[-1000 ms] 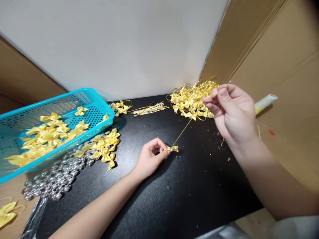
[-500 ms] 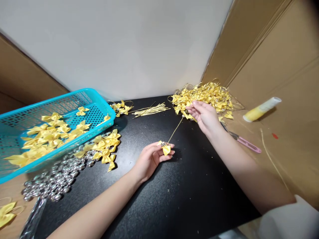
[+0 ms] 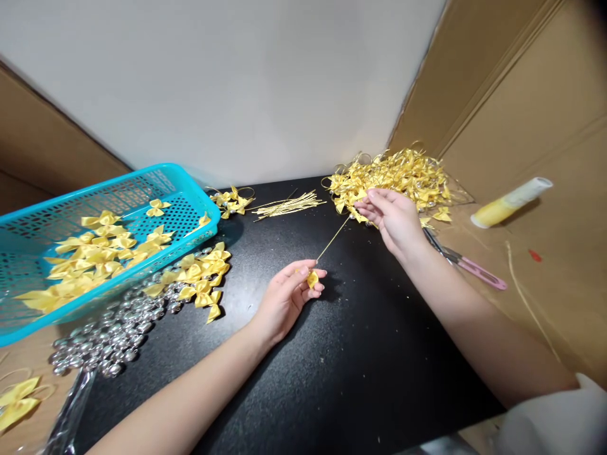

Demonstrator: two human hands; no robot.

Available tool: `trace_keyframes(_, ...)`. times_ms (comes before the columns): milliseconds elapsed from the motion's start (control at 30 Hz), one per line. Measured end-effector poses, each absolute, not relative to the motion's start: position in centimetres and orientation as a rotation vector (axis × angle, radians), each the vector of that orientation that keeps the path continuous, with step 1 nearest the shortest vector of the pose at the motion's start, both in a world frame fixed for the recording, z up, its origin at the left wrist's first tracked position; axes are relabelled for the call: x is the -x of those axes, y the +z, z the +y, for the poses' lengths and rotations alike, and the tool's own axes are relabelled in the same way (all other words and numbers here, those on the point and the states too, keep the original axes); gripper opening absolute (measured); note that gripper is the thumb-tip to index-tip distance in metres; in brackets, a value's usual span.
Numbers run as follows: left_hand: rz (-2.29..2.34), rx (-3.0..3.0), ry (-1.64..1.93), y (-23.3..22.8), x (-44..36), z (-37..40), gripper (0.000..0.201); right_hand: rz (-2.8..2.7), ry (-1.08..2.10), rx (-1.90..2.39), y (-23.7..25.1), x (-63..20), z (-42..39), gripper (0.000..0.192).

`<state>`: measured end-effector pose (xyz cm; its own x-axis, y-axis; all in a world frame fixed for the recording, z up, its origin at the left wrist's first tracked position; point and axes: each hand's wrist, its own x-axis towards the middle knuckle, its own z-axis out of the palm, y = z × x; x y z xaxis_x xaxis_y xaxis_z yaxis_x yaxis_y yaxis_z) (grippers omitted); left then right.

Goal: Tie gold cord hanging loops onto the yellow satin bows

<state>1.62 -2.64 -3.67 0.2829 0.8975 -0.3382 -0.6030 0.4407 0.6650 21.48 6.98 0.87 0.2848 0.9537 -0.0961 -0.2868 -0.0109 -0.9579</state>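
My left hand (image 3: 284, 297) rests on the black table top (image 3: 332, 366) and pinches a small yellow ribbon bow (image 3: 312, 279). A thin gold cord (image 3: 333, 238) runs taut from that bow up and to the right. My right hand (image 3: 391, 218) pinches the cord's far end, low over the near edge of a heap of finished yellow bows with gold loops (image 3: 393, 177).
A turquoise mesh basket (image 3: 142, 189) with yellow bows stands at left. Loose bows (image 3: 199, 278) and silver beads (image 3: 114, 335) lie in front of it. Cut gold cords (image 3: 287, 205) lie at the back. Pink scissors (image 3: 472, 266) and a yellow tube (image 3: 509, 202) lie on the cardboard at right.
My right hand has dropped from raised near the camera down to the edge of the bow heap, keeping the cord's end. The bow in my left hand has turned.
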Motion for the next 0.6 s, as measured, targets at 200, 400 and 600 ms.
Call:
trace_keyframes(200,0.755,-0.525,0.995,-3.6,-1.6,-2.8,0.032,-0.727,1.093,1.187,0.9,-22.3,7.5,0.016)
trace_keyframes(400,0.728,-0.654,0.942,-3.9,-1.7,-3.1,0.037,-0.714,1.069,1.199,1.0,-22.7,7.7,0.019)
trace_keyframes(600,0.718,-0.713,0.915,-3.9,-1.7,-3.3,0.027,-0.751,1.057,1.178,1.2,-22.6,7.5,0.016)
